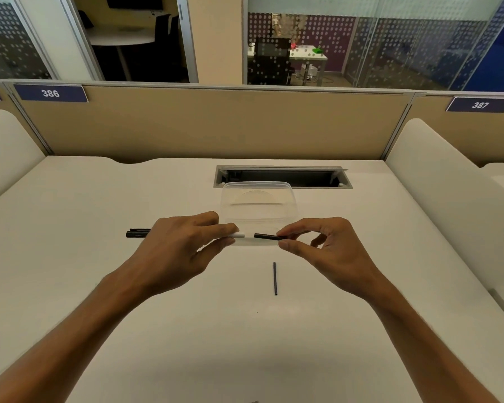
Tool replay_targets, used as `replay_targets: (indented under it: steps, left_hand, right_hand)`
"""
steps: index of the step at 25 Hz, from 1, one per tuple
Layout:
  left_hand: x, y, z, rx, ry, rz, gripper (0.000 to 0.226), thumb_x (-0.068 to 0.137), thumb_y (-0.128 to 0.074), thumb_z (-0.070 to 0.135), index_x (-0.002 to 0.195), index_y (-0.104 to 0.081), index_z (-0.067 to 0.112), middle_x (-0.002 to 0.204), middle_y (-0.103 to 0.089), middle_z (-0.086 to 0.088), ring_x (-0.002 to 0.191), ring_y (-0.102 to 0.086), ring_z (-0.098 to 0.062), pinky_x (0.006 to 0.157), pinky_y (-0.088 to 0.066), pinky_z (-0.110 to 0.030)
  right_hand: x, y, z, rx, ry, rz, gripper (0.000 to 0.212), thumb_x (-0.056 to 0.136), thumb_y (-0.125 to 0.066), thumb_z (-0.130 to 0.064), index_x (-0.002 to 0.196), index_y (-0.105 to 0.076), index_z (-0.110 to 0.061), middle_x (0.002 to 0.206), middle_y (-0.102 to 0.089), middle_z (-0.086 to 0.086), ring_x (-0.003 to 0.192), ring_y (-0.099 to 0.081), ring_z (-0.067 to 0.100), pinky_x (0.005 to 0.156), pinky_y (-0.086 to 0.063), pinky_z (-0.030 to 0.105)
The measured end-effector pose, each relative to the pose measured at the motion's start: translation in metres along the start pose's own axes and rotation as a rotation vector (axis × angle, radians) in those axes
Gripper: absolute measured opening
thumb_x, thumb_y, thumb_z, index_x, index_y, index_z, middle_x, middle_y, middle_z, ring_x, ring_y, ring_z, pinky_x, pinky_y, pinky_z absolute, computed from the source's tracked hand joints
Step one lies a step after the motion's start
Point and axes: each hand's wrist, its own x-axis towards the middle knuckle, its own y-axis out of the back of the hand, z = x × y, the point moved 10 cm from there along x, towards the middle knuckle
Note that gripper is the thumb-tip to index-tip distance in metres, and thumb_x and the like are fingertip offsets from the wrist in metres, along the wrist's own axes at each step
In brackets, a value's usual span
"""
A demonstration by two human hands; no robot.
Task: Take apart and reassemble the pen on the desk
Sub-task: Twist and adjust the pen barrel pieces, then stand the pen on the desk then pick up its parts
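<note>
Both my hands hover above the desk's (99,286) middle, left hand (184,245) gripping the pen body (240,235), right hand (317,242) pinching a short black piece (266,236), the two lying end to end on one left-right axis, barely apart.

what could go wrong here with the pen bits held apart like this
The short black piece is only pinched at one end by the right hand, so it may slip and drop. It sits apart from the white tip of the pen body held by the left hand; misalignment could jam it. The thin rod lying loose on the desk might roll away.
</note>
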Motion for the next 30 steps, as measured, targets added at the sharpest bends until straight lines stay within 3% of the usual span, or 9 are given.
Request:
replay_targets:
  steps: [2, 5, 11, 14, 19, 30]
  left_hand:
    - [-0.003, -0.004, -0.006, 0.004, 0.022, 0.005, 0.028, 0.091, -0.054, 0.03, 0.111, -0.072, 0.02, 0.075, -0.063, 0.006, 0.057, -0.059, -0.017, 0.043, -0.047, -0.033]
    - [-0.008, -0.013, -0.013, 0.004, 0.061, 0.006, 0.027, 0.091, -0.054, 0.031, 0.109, -0.072, 0.022, 0.072, -0.061, 0.007, 0.055, -0.055, -0.018, 0.042, -0.043, -0.03]
    - [-0.022, -0.034, -0.028, -0.069, 0.167, -0.015, 0.027, 0.092, -0.051, 0.036, 0.11, -0.071, 0.028, 0.071, -0.057, 0.009, 0.055, -0.05, -0.015, 0.045, -0.045, -0.033]
    - [-0.028, -0.042, -0.032, -0.091, 0.197, -0.033, 0.027, 0.092, -0.051, 0.037, 0.109, -0.071, 0.029, 0.071, -0.057, 0.011, 0.056, -0.046, -0.01, 0.046, -0.044, -0.03]
    - [-0.034, -0.047, -0.035, -0.108, 0.215, -0.055, 0.026, 0.092, -0.051, 0.037, 0.109, -0.07, 0.03, 0.071, -0.055, 0.013, 0.057, -0.041, -0.005, 0.048, -0.041, -0.026]
    - [-0.038, -0.049, -0.041, -0.122, 0.239, -0.069, 0.026, 0.092, -0.051, 0.037, 0.108, -0.07, 0.031, 0.071, -0.049, 0.018, 0.057, -0.04, -0.002, 0.049, -0.035, -0.022]
  right_hand:
    - [-0.001, -0.005, 0.024, 0.005, -0.062, 0.044, 0.008, 0.079, -0.079, -0.024, 0.086, -0.078, -0.028, 0.082, -0.075, -0.019, 0.08, -0.068, -0.003, 0.052, -0.045, 0.015]
    - [-0.005, -0.029, 0.075, -0.003, -0.193, 0.119, 0.008, 0.073, -0.083, -0.021, 0.079, -0.079, -0.025, 0.072, -0.075, -0.016, 0.07, -0.068, -0.006, 0.058, -0.043, 0.006]
    - [-0.019, -0.102, 0.15, -0.144, -0.392, 0.139, 0.008, 0.08, -0.076, -0.026, 0.086, -0.078, -0.022, 0.08, -0.076, -0.01, 0.075, -0.069, 0.001, 0.074, -0.056, 0.027]
    - [-0.023, -0.126, 0.165, -0.194, -0.453, 0.16, 0.011, 0.083, -0.072, -0.029, 0.09, -0.077, -0.021, 0.085, -0.077, -0.008, 0.081, -0.07, 0.008, 0.075, -0.056, 0.031]
    - [-0.029, -0.141, 0.174, -0.329, -0.513, 0.206, 0.016, 0.086, -0.068, -0.034, 0.091, -0.076, -0.021, 0.085, -0.077, -0.007, 0.081, -0.07, 0.015, 0.069, -0.049, 0.026]
    - [-0.029, -0.148, 0.18, -0.408, -0.5, 0.218, 0.016, 0.085, -0.07, -0.037, 0.085, -0.072, -0.021, 0.078, -0.073, -0.009, 0.074, -0.067, 0.014, 0.061, -0.038, 0.021]
